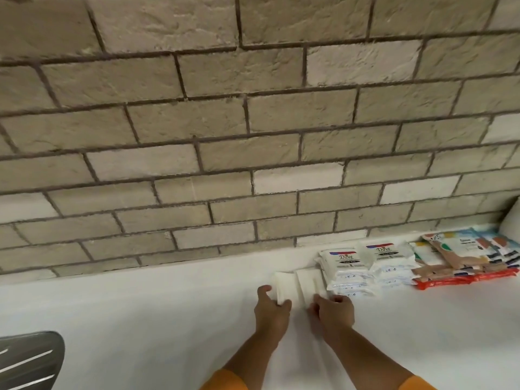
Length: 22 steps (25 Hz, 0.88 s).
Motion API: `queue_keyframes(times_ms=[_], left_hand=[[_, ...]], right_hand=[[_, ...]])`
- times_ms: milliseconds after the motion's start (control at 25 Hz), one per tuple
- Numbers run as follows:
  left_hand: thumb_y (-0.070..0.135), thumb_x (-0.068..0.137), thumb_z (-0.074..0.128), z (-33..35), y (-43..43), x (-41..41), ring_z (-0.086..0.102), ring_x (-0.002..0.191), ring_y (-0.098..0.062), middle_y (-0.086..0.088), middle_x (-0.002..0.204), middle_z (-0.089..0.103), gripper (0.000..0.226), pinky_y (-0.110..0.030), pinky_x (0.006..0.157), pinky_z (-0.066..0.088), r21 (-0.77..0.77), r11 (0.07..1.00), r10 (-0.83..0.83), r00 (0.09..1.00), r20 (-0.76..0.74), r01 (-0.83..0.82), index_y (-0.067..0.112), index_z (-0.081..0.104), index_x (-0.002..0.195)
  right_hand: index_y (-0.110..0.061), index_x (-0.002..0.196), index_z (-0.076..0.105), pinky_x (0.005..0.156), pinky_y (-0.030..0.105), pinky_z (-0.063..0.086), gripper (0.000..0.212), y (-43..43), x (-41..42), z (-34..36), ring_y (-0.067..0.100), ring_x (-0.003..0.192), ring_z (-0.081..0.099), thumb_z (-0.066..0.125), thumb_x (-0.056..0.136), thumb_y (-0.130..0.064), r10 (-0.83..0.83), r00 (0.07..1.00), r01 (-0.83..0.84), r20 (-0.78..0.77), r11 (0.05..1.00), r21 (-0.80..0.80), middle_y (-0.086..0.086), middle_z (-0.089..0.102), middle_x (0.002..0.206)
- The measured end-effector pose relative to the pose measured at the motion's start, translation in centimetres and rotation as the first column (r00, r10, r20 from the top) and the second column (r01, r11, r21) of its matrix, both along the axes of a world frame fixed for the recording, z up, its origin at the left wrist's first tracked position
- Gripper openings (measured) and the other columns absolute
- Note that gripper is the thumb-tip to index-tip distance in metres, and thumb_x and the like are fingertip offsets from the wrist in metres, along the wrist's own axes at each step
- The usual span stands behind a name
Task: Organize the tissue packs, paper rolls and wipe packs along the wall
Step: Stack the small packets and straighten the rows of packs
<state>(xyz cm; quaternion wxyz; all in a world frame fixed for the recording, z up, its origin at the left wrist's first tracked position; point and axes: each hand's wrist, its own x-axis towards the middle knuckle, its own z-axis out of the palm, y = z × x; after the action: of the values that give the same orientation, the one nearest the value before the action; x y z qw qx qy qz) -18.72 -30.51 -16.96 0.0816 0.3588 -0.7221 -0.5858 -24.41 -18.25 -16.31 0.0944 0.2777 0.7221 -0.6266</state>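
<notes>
Two white packs are seen lying side by side on the counter [168, 319], flat and touching along their long edges, with their far ends close to the foot of the wall [253, 122]. The near end of the left pack [281, 287] is gripped by the left hand [271, 309], with the thumb laid on its outer side and the fingers curled round its inner corner. The near end of the right pack [308, 282] is held by the right hand [334, 309], whose fingers are curled over it; how far they reach beneath cannot be told. The hands are kept a little apart, one to each pack.

Just right of the right hand, and touching the right pack, the Dove packs [344, 267] are stacked in two overlapping piles along the wall. Further right of these, printed packs [455, 250] are leaned on one another in a slanting heap, and red packs [464, 279] are laid flat under their near edge. Beyond them, at the frame's edge, a white rounded thing [512, 220] is stood against the wall; what it is cannot be told.

Orange sleeves [225, 382] are seen on both forearms. Well to the left of the left hand, a grey slotted object [28, 358] is cut off by the frame.
</notes>
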Motion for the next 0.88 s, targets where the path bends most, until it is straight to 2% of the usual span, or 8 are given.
queue_keyframes(times_ms=[120,200,280,360,480,600,720,880], left_hand=[[0.02,0.083,0.073,-0.1,0.0,-0.5,0.07,0.079,-0.016,-0.003,0.095,0.069,0.054,-0.014,0.057,0.049,-0.088,0.995,-0.044,0.999,0.002,0.044,0.025,0.042,0.128],[0.019,0.083,0.073,-0.3,0.2,-0.8,0.072,0.079,-0.018,-0.004,0.099,0.069,0.056,-0.018,0.06,0.055,-0.108,0.992,-0.059,0.998,0.014,0.06,0.021,0.044,0.131],[0.021,0.082,0.075,-0.2,0.5,-1.0,0.072,0.09,-0.024,-0.01,0.113,0.067,0.06,-0.028,0.073,0.062,-0.124,0.99,-0.066,0.997,0.026,0.069,0.019,0.045,0.135],[0.024,0.086,0.074,0.1,0.7,-1.0,0.067,0.108,-0.027,-0.01,0.13,0.06,0.062,-0.032,0.093,0.057,-0.211,0.972,-0.093,0.995,0.048,0.101,0.017,0.045,0.14],[0.034,0.093,0.068,0.9,0.9,-0.3,0.059,0.122,-0.023,-0.006,0.146,0.045,0.062,-0.027,0.098,0.047,-0.391,0.898,-0.167,0.978,0.122,0.202,0.016,0.041,0.146],[0.044,0.093,0.06,1.2,0.9,1.0,0.066,0.113,-0.024,0.003,0.158,0.029,0.066,-0.034,0.092,0.052,-0.564,0.768,-0.206,0.951,0.231,0.303,0.022,0.036,0.15],[0.038,0.092,0.059,1.5,0.5,2.8,0.068,0.106,-0.023,0.005,0.152,0.035,0.062,-0.034,0.087,0.053,-0.603,0.724,-0.224,0.94,0.255,0.336,0.025,0.036,0.149],[0.035,0.089,0.061,2.1,0.2,6.5,0.066,0.085,-0.008,0.015,0.119,0.061,0.041,-0.022,0.081,0.052,-0.512,0.784,-0.354,0.93,0.096,0.351,0.036,0.053,0.13]], right_hand=[[-0.006,0.098,0.061,0.071,0.038,0.056,0.034,-0.2,0.3,0.3,0.031,0.075,0.065,0.079,0.07,-0.013,-0.013,1.0,0.013,-0.002,0.999,0.037,0.018,0.072,0.089],[-0.004,0.103,0.058,0.061,0.03,0.048,0.033,0.0,0.6,0.9,0.025,0.07,0.061,0.078,0.078,-0.012,-0.02,1.0,0.02,-0.019,1.0,0.007,0.018,0.07,0.093],[-0.004,0.106,0.056,0.052,0.024,0.04,0.033,0.4,0.8,1.0,0.019,0.067,0.058,0.077,0.084,-0.013,-0.021,0.999,0.02,-0.035,1.0,-0.023,0.019,0.068,0.097],[-0.003,0.109,0.054,0.051,0.023,0.037,0.035,0.9,1.2,1.2,0.015,0.067,0.056,0.077,0.087,-0.016,-0.002,0.998,-0.001,-0.059,0.999,-0.051,0.018,0.066,0.099],[-0.004,0.11,0.054,0.054,0.023,0.039,0.028,1.8,2.2,1.2,0.015,0.068,0.056,0.072,0.093,-0.017,0.024,0.994,-0.033,-0.107,0.996,-0.08,0.014,0.064,0.099],[-0.008,0.108,0.057,0.053,0.027,0.045,0.012,2.6,3.4,1.2,0.022,0.067,0.061,0.06,0.097,-0.009,0.09,0.99,-0.101,-0.109,0.99,-0.095,0.018,0.067,0.098],[-0.012,0.108,0.057,0.056,0.033,0.052,0.018,3.7,4.2,0.7,0.029,0.065,0.06,0.055,0.094,-0.002,0.183,0.98,-0.193,-0.083,0.971,-0.143,0.024,0.067,0.096],[-0.004,0.107,0.06,0.054,0.032,0.048,0.021,5.3,6.4,1.0,0.027,0.062,0.057,0.059,0.089,0.006,0.385,0.921,-0.39,-0.063,0.907,-0.161,0.019,0.063,0.08]])
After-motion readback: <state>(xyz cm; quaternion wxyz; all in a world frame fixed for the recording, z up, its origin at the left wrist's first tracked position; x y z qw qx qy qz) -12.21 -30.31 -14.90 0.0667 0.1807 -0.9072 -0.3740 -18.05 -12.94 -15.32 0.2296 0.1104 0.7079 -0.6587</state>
